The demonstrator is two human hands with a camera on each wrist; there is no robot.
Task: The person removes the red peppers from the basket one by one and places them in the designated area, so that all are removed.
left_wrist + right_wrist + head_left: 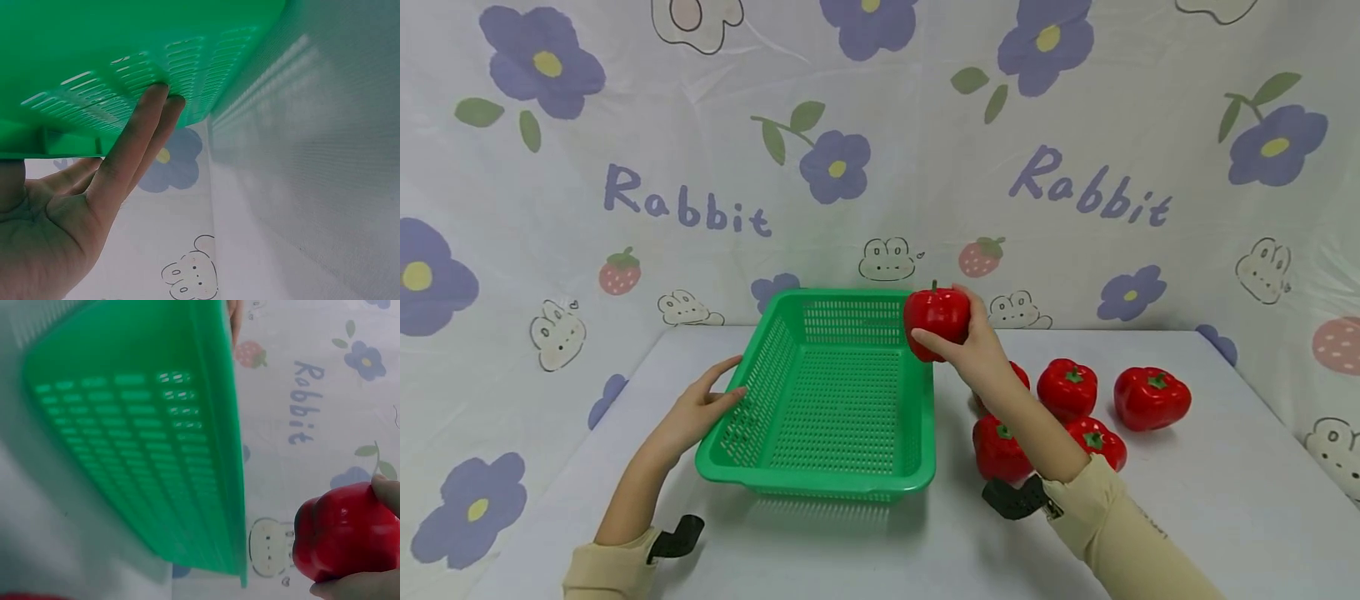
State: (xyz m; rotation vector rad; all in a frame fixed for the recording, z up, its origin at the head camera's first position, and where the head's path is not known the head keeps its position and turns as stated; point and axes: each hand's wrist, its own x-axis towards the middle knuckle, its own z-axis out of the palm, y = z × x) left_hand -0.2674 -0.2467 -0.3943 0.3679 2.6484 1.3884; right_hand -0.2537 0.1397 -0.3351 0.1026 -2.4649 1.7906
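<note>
Gripping a red pepper [936, 321] above the green basket [820, 479], the right hand [973, 342] contrasts with the flat-fingered left hand [700, 408] touching its wall.

Obscured and cut-off items

Right forearm covers part of two peppers [1000, 450]; in the right wrist view the held pepper [344, 534] is cropped at the right edge.

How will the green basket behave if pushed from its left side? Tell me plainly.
The green basket looks like thin slotted plastic, so it is probably light and would likely slide on the smooth white table. Its wide, flat base makes tipping unlikely. The left hand rests straight fingers on its wall, which may flex slightly.
</note>
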